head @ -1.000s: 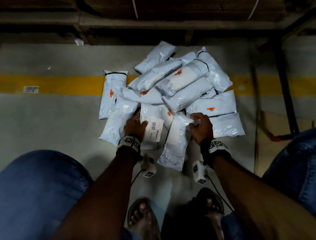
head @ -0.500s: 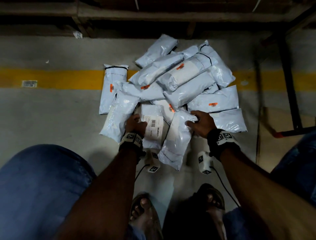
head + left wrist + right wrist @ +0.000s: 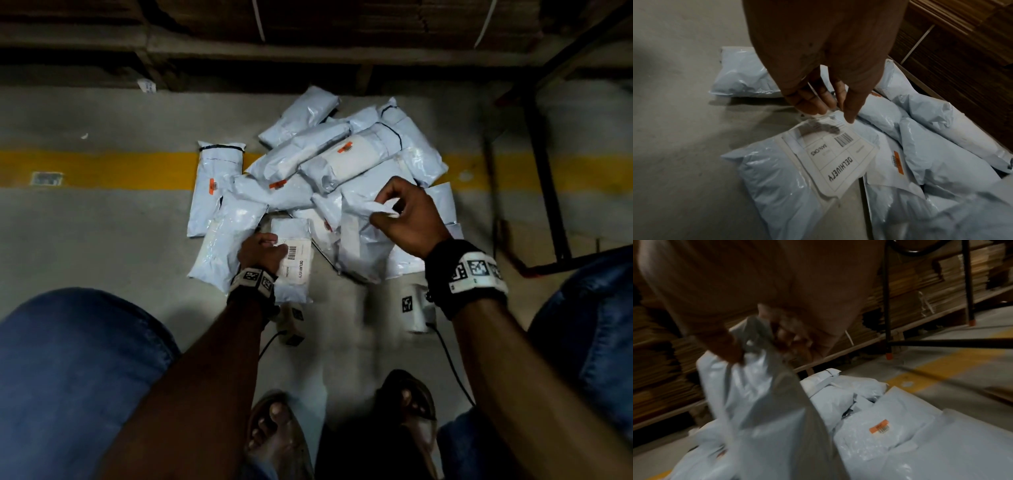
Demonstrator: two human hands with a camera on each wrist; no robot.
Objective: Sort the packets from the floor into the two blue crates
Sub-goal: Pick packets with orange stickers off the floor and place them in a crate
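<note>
Up front, right hand (image 3: 407,219) pinching a packet's (image 3: 359,246) top edge, left hand (image 3: 262,251) pinching labelled packet (image 3: 294,263).

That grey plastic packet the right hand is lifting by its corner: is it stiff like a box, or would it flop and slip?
Probably floppy: the packet sags and creases below the right hand, which pinches only its top edge. Likely light for its size, since that pinch alone lifts it. Its glossy film may be slippery; the shine shows in the right wrist view.
</note>
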